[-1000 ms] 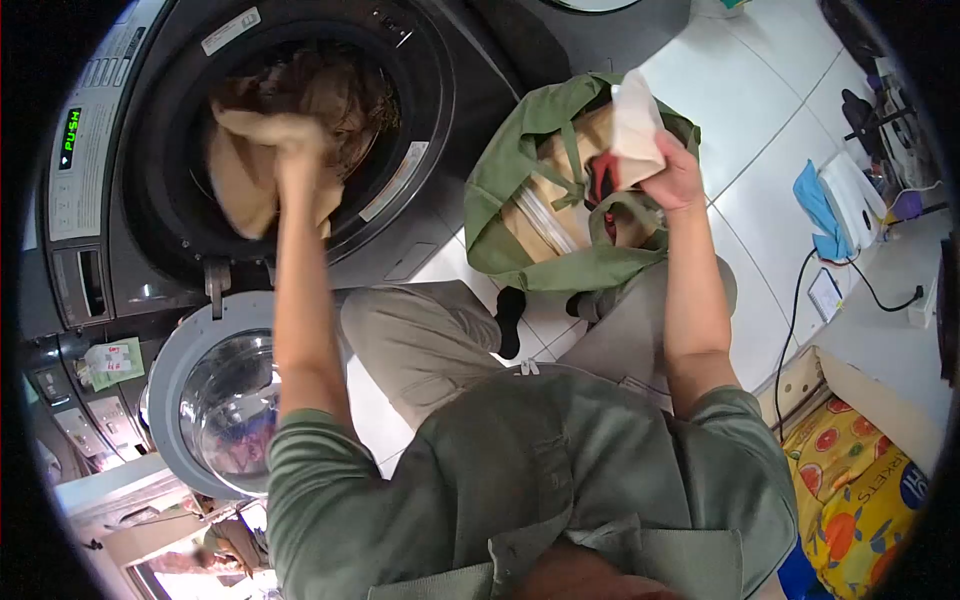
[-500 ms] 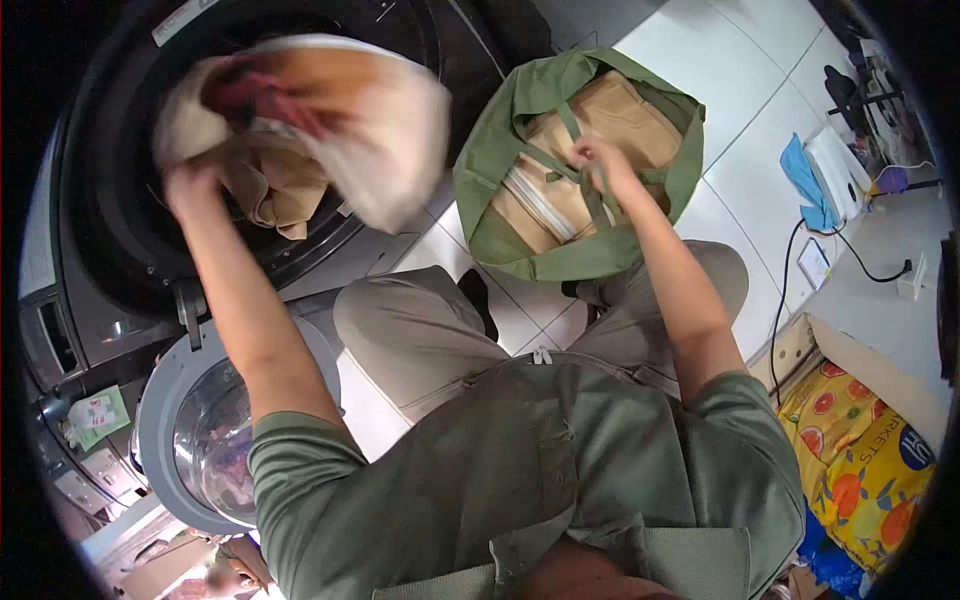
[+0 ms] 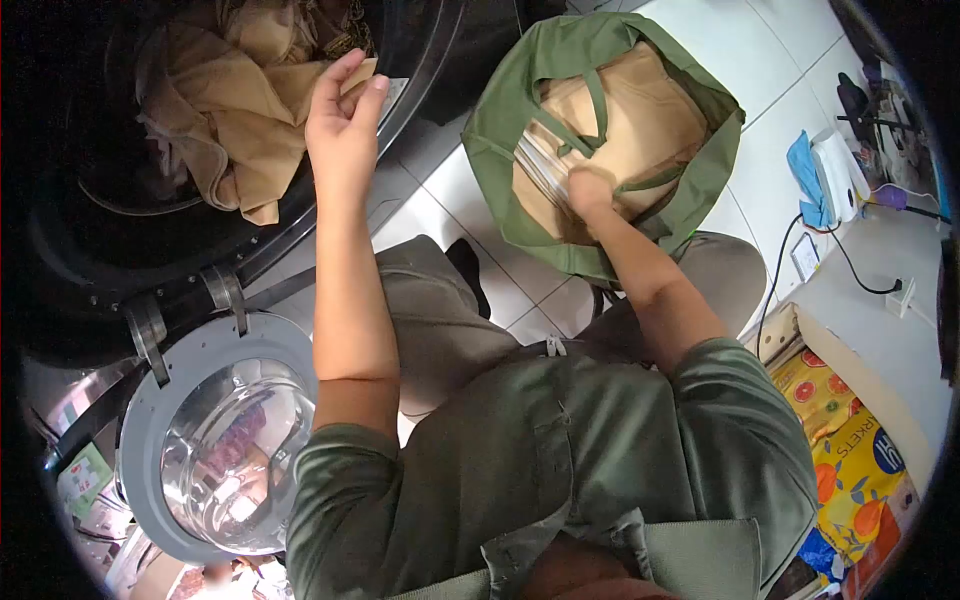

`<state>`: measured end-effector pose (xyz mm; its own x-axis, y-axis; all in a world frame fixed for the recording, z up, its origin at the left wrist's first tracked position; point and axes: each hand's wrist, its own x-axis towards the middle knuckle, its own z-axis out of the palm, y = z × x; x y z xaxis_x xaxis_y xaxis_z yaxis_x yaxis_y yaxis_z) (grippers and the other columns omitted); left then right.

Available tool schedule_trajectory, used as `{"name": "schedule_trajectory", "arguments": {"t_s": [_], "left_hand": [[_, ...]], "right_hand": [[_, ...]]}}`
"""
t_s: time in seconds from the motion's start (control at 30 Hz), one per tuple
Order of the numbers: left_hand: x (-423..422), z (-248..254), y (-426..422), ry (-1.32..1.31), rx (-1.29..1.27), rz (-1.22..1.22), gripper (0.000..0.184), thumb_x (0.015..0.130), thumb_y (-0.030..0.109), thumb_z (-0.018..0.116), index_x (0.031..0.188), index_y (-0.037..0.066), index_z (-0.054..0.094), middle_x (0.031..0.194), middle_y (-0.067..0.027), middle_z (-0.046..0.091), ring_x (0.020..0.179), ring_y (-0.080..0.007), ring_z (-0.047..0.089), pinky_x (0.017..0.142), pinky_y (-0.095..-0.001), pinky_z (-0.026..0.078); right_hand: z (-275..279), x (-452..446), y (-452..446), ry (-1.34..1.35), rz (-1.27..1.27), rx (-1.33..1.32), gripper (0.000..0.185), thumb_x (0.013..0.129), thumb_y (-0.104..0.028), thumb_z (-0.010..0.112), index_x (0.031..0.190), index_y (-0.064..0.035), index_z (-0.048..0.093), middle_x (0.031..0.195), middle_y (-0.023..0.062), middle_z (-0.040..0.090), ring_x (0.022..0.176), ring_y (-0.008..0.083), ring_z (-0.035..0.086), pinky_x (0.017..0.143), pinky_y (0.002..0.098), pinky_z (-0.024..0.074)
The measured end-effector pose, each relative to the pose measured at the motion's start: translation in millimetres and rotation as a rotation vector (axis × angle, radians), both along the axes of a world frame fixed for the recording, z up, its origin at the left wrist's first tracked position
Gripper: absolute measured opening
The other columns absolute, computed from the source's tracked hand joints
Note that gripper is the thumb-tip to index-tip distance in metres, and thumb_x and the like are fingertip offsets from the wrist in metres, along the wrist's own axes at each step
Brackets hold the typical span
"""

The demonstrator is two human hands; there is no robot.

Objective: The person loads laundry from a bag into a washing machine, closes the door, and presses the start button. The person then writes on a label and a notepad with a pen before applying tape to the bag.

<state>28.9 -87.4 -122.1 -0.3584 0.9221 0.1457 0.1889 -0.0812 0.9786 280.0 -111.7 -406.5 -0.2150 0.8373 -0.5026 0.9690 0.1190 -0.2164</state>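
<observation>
My left hand (image 3: 345, 110) is raised at the right edge of the washing machine's opening, fingers and thumb apart, nothing between them. Beside it, tan cloth (image 3: 245, 115) hangs crumpled over the rim of the dark drum. My right hand (image 3: 590, 190) reaches into a green fabric bag (image 3: 500, 100), pressed against folded tan cloth (image 3: 640, 110); its fingers are hidden. White striped edging (image 3: 542, 170) shows in the bag on its left, and green straps (image 3: 597, 105) lie across the contents.
The round machine door (image 3: 140, 450) hangs open at lower left, near my left arm. White tiled floor (image 3: 690, 40) surrounds the bag. On the right are a white device with a blue cloth (image 3: 808, 180), a black cable (image 3: 780, 270) and a cardboard box (image 3: 785, 335) holding a yellow printed bag (image 3: 845, 470).
The blurred cream cloth with red and orange patches no longer shows before the drum. My left hand moved right and opened. My right hand left the strap and went lower into the bag.
</observation>
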Motion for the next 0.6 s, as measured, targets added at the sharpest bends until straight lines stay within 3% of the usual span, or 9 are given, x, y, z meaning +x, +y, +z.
{"name": "schedule_trajectory", "arguments": {"t_s": [0.17, 0.27, 0.3, 0.37, 0.43, 0.47, 0.5, 0.53, 0.6], "left_hand": [[-10, -24, 4, -0.022, -0.017, -0.024, 0.019, 0.078, 0.007, 0.060, 0.096, 0.001, 0.059, 0.086, -0.0023, 0.058, 0.078, -0.0069, 0.053, 0.070, -0.0193, 0.042], [20, -4, -5, 0.156, -0.176, -0.211, 0.024, 0.077, 0.002, 0.060, 0.101, 0.003, 0.058, 0.097, -0.0030, 0.058, 0.081, -0.0072, 0.053, 0.071, -0.0190, 0.041], [30, -1, -8, 0.244, -0.039, -0.338, 0.040, 0.071, 0.005, 0.067, 0.109, 0.005, 0.053, 0.103, -0.0065, 0.056, 0.084, -0.0092, 0.054, 0.072, -0.0213, 0.042], [58, 28, -16, 0.451, 0.009, -0.370, 0.071, 0.061, 0.012, 0.076, 0.122, 0.006, 0.039, 0.113, -0.0106, 0.051, 0.088, -0.0145, 0.054, 0.074, -0.0251, 0.043], [69, 37, -11, 0.425, 0.203, -0.297, 0.098, 0.050, 0.023, 0.081, 0.128, 0.004, 0.025, 0.119, -0.0136, 0.046, 0.091, -0.0231, 0.054, 0.075, -0.0327, 0.045], [73, 43, -15, 0.475, 0.160, -0.163, 0.104, 0.049, 0.024, 0.082, 0.129, 0.004, 0.019, 0.121, -0.0152, 0.044, 0.092, -0.0259, 0.054, 0.077, -0.0346, 0.045], [78, 52, -16, 0.392, 0.134, -0.117, 0.088, 0.054, 0.025, 0.080, 0.123, 0.002, 0.031, 0.115, -0.0175, 0.048, 0.092, -0.0266, 0.054, 0.074, -0.0362, 0.046], [70, 49, -6, 0.584, 0.230, -0.200, 0.072, 0.061, 0.024, 0.076, 0.118, 0.002, 0.038, 0.111, -0.0168, 0.050, 0.090, -0.0252, 0.054, 0.073, -0.0355, 0.046], [42, 47, 8, 0.370, 0.080, -0.258, 0.046, 0.072, 0.027, 0.067, 0.106, 0.002, 0.049, 0.103, -0.0127, 0.055, 0.086, -0.0212, 0.055, 0.069, -0.0325, 0.047]], "right_hand": [[63, 8, 41, 0.045, -0.123, 0.203, 0.018, 0.076, -0.017, 0.049, 0.082, -0.0076, 0.064, 0.081, 0.0142, 0.062, 0.075, 0.0295, 0.061, 0.062, 0.0387, 0.0476], [235, 12, 71, 0.703, -0.185, 0.626, 0.018, 0.076, -0.019, 0.050, 0.076, -0.0040, 0.060, 0.065, 0.0145, 0.057, 0.064, 0.0276, 0.057, 0.058, 0.0368, 0.0445], [284, 9, 70, 0.819, -0.091, 0.753, 0.017, 0.076, -0.018, 0.052, 0.079, -0.0020, 0.059, 0.062, 0.0146, 0.055, 0.059, 0.0227, 0.056, 0.056, 0.0365, 0.0432], [326, -7, 84, 0.462, 0.237, 0.880, 0.017, 0.078, -0.016, 0.053, 0.080, -0.0004, 0.059, 0.065, 0.0104, 0.057, 0.063, 0.0164, 0.055, 0.059, 0.0320, 0.0442], [408, -16, 79, 0.847, 0.133, 0.141, 0.017, 0.079, -0.009, 0.044, 0.084, -0.0006, 0.057, 0.070, 0.0063, 0.056, 0.069, 0.0154, 0.055, 0.062, 0.0237, 0.0440], [428, -21, 70, 1.177, 0.318, 0.244, 0.016, 0.079, -0.010, 0.043, 0.082, -0.0017, 0.057, 0.068, 0.0061, 0.056, 0.067, 0.0143, 0.054, 0.060, 0.0231, 0.0437], [445, -23, 60, 1.354, 0.445, 0.249, 0.015, 0.079, -0.009, 0.043, 0.080, -0.0024, 0.057, 0.067, 0.0056, 0.056, 0.066, 0.0133, 0.054, 0.059, 0.0229, 0.0435], [462, -26, 50, 1.523, 0.590, 0.231, 0.015, 0.080, -0.009, 0.043, 0.079, -0.0031, 0.057, 0.067, 0.0051, 0.056, 0.065, 0.0123, 0.054, 0.059, 0.0226, 0.0433], [476, -44, 49, 1.615, 0.512, -0.312, 0.013, 0.080, -0.009, 0.046, 0.083, -0.0031, 0.057, 0.068, 0.0040, 0.057, 0.063, 0.0133, 0.054, 0.058, 0.0250, 0.0438]]}}
